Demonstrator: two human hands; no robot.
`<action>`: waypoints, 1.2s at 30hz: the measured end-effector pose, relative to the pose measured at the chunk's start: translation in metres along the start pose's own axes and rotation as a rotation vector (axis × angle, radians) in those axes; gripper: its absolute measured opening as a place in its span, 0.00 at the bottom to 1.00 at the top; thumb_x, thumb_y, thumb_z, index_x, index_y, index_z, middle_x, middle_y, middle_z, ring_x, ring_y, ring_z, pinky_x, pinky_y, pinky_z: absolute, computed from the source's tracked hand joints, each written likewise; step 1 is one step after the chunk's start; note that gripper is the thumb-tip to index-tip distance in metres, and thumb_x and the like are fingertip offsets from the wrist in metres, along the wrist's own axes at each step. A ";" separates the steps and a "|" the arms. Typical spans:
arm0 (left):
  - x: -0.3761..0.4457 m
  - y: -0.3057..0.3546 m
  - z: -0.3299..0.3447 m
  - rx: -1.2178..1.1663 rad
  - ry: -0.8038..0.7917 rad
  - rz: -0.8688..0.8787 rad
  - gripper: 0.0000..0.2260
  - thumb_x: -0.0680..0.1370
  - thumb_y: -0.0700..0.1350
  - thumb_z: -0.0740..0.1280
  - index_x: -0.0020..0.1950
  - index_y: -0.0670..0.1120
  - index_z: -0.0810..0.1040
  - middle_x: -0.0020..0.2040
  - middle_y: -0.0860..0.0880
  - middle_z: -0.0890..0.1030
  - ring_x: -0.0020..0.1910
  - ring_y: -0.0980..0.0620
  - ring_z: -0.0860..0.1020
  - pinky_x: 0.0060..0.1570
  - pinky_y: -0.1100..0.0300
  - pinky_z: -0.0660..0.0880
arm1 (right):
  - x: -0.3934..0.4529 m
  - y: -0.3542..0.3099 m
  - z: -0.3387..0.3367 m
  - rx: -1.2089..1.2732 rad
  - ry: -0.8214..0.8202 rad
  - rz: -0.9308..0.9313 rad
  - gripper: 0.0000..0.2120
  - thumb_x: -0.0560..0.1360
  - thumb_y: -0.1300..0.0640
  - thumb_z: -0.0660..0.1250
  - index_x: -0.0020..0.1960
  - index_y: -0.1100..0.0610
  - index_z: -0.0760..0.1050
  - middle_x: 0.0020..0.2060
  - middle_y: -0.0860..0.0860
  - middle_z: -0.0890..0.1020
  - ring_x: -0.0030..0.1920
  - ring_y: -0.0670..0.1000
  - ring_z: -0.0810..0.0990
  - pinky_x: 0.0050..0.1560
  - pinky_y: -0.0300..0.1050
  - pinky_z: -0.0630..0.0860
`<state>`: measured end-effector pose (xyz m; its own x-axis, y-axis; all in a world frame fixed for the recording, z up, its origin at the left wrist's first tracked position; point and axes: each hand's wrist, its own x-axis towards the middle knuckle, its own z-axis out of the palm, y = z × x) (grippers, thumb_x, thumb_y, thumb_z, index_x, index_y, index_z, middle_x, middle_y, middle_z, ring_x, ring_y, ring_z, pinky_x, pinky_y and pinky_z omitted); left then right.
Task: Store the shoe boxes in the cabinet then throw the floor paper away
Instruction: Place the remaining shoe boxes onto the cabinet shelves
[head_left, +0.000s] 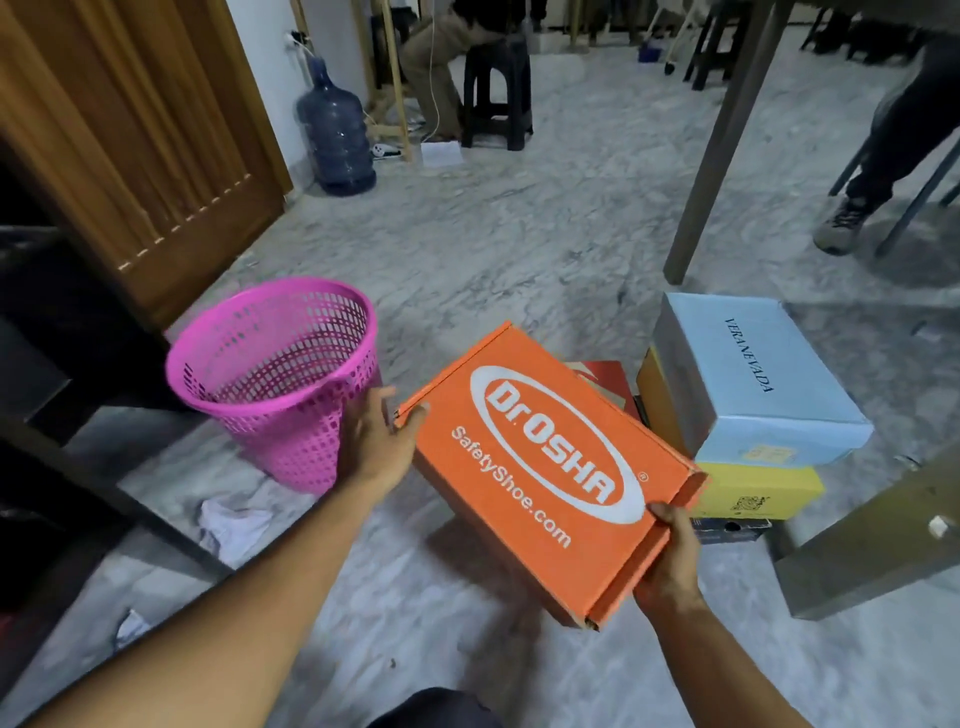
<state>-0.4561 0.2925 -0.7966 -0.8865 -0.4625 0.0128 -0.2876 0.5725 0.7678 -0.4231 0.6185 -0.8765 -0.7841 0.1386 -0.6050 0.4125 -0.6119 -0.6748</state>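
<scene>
We read "Dr.OSHA" in white letters inside a white oval ring on the lid of the orange box (545, 467), with a small ® mark at the oval's edge, and "SafetyShoe.com" printed beside it. On the lid of the light blue box (753, 374) we read "VERANEVADA" in dark capitals. The yellow box (748, 493) carries a small mark we cannot make out

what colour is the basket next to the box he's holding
Bright pink, with a perforated lattice wall. The basket shows clearly in the head view, left of the orange box.
</scene>
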 end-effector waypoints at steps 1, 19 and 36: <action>0.008 0.001 -0.015 0.011 0.002 0.016 0.27 0.75 0.62 0.72 0.68 0.49 0.75 0.66 0.42 0.75 0.64 0.40 0.76 0.66 0.44 0.74 | -0.007 -0.008 0.007 0.007 -0.031 -0.007 0.25 0.74 0.51 0.63 0.71 0.54 0.76 0.57 0.60 0.86 0.54 0.61 0.85 0.54 0.57 0.79; -0.124 0.012 -0.217 -0.774 -0.150 0.033 0.47 0.63 0.59 0.76 0.78 0.45 0.65 0.60 0.39 0.82 0.47 0.49 0.87 0.40 0.58 0.82 | -0.123 -0.062 0.129 -0.208 -0.614 -0.083 0.24 0.82 0.58 0.52 0.48 0.54 0.87 0.39 0.56 0.89 0.34 0.57 0.88 0.31 0.54 0.85; -0.281 -0.069 -0.481 -0.994 0.372 -0.040 0.19 0.82 0.48 0.56 0.55 0.46 0.87 0.50 0.40 0.87 0.46 0.41 0.87 0.42 0.48 0.85 | -0.291 0.061 0.317 -0.394 -1.234 0.104 0.17 0.80 0.62 0.58 0.63 0.54 0.81 0.52 0.57 0.89 0.48 0.58 0.89 0.40 0.50 0.86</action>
<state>-0.0131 0.0571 -0.5448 -0.6676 -0.7433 0.0418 0.2605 -0.1806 0.9484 -0.3165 0.2938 -0.6079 -0.5604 -0.8280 -0.0180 0.4395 -0.2789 -0.8539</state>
